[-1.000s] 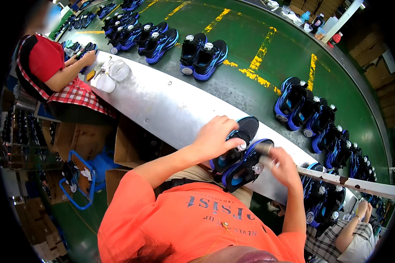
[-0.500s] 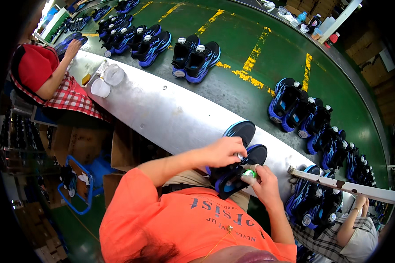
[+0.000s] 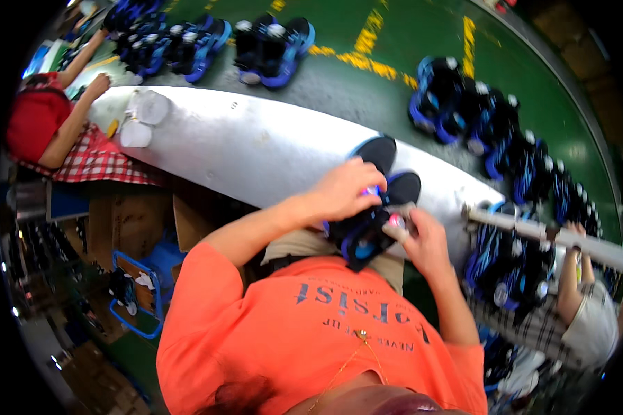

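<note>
A pair of black and blue sneakers sits at the near edge of the metal bench, in front of my body. Their dark toes point away from me: the left sneaker [image 3: 379, 151] lies a little farther off than the right sneaker [image 3: 405, 188]. My left hand [image 3: 339, 188] is closed, its fingertips pinching a small round knob [image 3: 372, 191] that glows purple-blue. Beside it, my right hand [image 3: 426, 238] pinches another round knob [image 3: 396, 221], glowing pinkish red, over the right sneaker's opening. Fingers partly cover both knobs, and motion blurs them somewhat.
The metal bench [image 3: 256, 142] runs to the far left, where clear plastic cups [image 3: 149, 107] stand by a person in a red top. More sneakers [image 3: 273, 52] line the green floor beyond. At right, a white metal bar [image 3: 554, 235] crosses near stacked sneakers and another person.
The light at my right hand has turned from green to pinkish red, and a purple-blue glow shows at my left. The whole view has shifted. The person at left has moved both hands.
</note>
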The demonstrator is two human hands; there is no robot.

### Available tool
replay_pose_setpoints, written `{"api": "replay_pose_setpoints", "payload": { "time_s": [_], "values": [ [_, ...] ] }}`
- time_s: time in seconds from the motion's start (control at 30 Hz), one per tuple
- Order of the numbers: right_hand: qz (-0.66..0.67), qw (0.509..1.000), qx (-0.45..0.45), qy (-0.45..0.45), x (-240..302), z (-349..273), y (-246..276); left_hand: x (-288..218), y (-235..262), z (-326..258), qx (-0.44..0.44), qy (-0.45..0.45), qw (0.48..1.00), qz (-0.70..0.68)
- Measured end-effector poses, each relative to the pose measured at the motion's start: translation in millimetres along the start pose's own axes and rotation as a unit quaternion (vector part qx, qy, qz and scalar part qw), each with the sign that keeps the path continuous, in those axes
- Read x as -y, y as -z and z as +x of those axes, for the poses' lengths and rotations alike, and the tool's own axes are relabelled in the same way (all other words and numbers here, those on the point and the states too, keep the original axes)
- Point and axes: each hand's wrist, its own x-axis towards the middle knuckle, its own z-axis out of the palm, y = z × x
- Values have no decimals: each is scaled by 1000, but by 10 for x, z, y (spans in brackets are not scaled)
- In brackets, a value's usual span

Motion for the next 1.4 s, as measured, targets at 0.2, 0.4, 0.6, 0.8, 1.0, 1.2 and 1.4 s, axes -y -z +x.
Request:
{"api": "replay_pose_setpoints", "payload": {
  "time_s": [0.2, 0.4, 0.6, 0.8, 1.0, 1.2, 1.4],
  "values": [
    [47, 999, -7, 26, 110, -22, -121, -566, 213, -357, -128, 61, 989, -40],
    [127, 983, 45, 126, 152, -7, -100, -834, -63, -723, 105, 439, 765, -460],
    [40, 998, -13, 54, 250, -64, -259, -837, -283, -817, -43, 393, 711, -582],
    [101, 989, -4, 106, 193, -31, -238, -832, -321, -836, -36, 392, 687, -610],
    [114, 984, 3, 134, 162, 0, -177, -854, -338, -826, -42, 398, 677, -618],
    [72, 995, -53, 47, 222, -94, -323, -840, -346, -784, -43, 401, 677, -616],
    [116, 983, 24, 141, 135, 25, -161, -834, -362, -799, -42, 404, 675, -616]
  ]
}}
